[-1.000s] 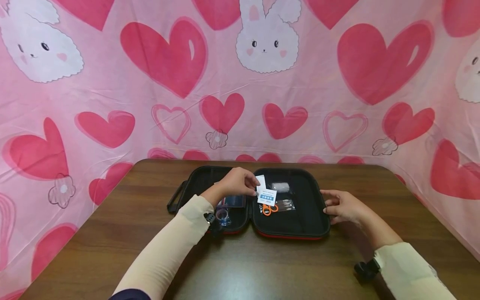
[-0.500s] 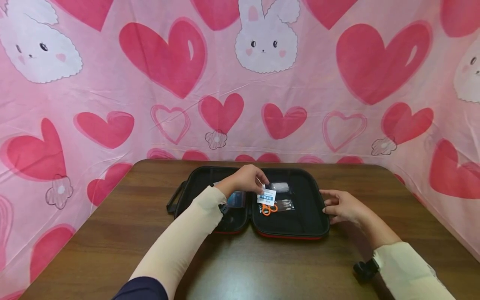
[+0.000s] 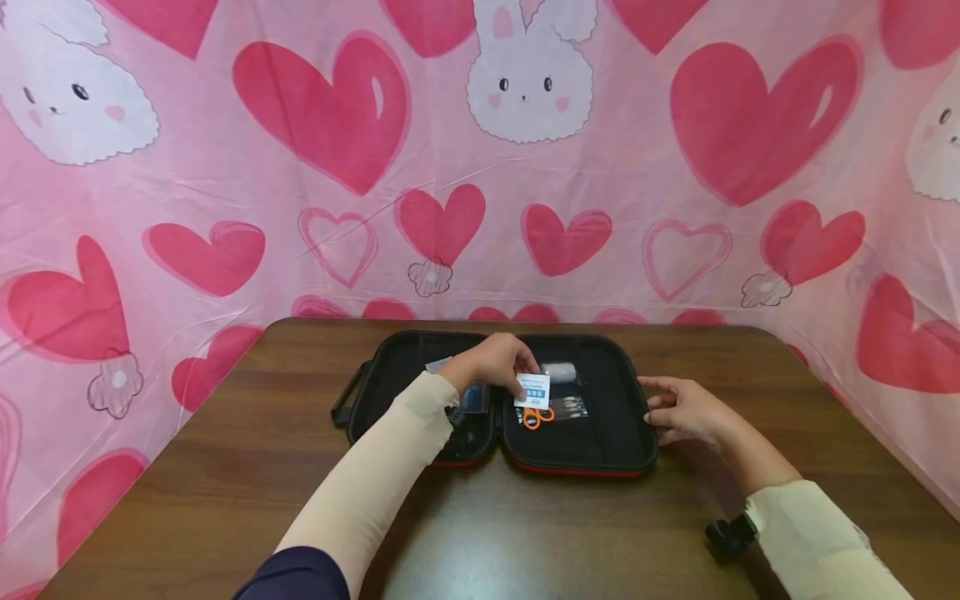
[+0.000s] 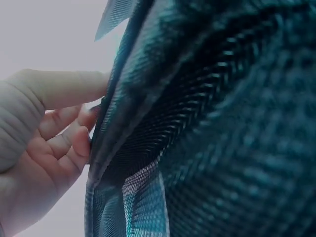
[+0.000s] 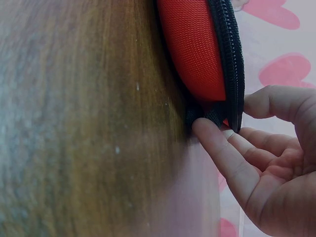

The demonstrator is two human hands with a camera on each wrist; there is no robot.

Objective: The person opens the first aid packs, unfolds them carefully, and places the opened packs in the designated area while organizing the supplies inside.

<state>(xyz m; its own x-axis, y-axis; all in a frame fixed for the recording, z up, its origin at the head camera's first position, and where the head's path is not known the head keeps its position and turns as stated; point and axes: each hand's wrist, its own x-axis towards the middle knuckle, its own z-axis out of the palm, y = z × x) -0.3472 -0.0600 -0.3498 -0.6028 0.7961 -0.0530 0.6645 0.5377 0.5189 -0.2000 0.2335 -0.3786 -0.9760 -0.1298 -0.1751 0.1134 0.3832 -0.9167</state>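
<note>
A black zip case (image 3: 611, 417) with a red outside lies unfolded on the table. My left hand (image 3: 501, 360) is over its hinge and pinches a small white packet with blue print (image 3: 536, 390); a second packet from earlier is not distinguishable. Dark mesh (image 4: 222, 123) fills much of the left wrist view, beside my thumb and curled fingers. My right hand (image 3: 682, 410) grips the case's right rim, its thumb at the zip edge and fingers at the red shell (image 5: 195, 49). Orange-handled scissors (image 3: 534, 418) lie just below the packet, blades hidden.
In the right half are a clear bag of thin sticks (image 3: 573, 407) and a white roll (image 3: 559, 372). A blue item (image 3: 475, 398) lies in the left half, partly behind my left wrist. The carry handle (image 3: 348, 396) sticks out leftward on the wooden table (image 3: 480, 533).
My left hand has moved right, from the hinge side onto the white packets, and lowered. An upper white packet seen earlier is now hidden or overlapped. My right hand stays on the rim.
</note>
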